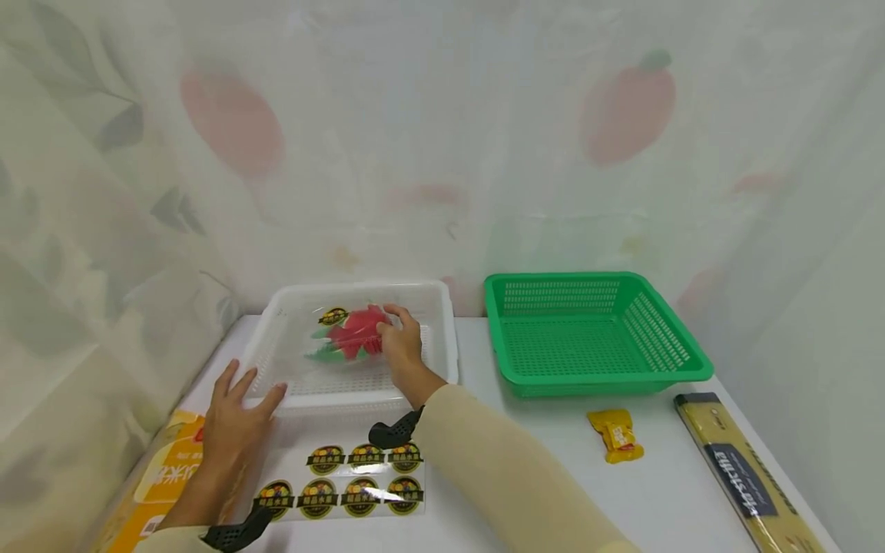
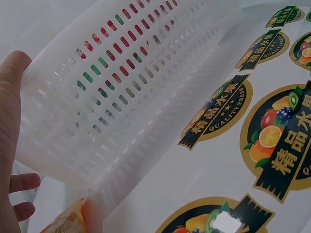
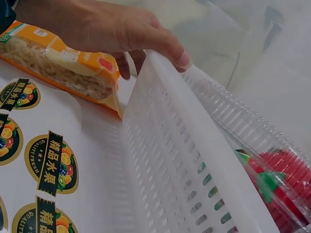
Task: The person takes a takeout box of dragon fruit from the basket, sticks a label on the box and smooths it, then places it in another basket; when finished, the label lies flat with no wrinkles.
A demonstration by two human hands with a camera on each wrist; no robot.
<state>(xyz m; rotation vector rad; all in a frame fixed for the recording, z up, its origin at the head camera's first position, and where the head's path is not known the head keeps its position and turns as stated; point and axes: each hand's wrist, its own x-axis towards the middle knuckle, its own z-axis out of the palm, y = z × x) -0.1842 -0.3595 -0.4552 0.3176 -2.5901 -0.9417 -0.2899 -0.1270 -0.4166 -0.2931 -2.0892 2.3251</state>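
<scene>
A clear plastic box (image 1: 359,334) with red and green contents and a round black-and-gold sticker (image 1: 333,316) lies inside the white basket (image 1: 276,399). My right hand (image 1: 406,346) reaches over the basket's right part and holds the box by its right end, thumb and forefinger at its edge. At the near left corner of the basket is my left hand (image 1: 238,418), fingers spread, with a digit resting on the rim, as the right wrist view shows. Through the slots of the basket wall (image 2: 63,92), the red and green contents show.
A sheet of round fruit stickers (image 1: 346,480) lies in front of the white basket. An orange food packet (image 1: 166,468) is at the left, partly behind the left arm. To the right are a green basket (image 1: 601,384), a small yellow packet (image 1: 615,435) and a long gold packet (image 1: 743,472).
</scene>
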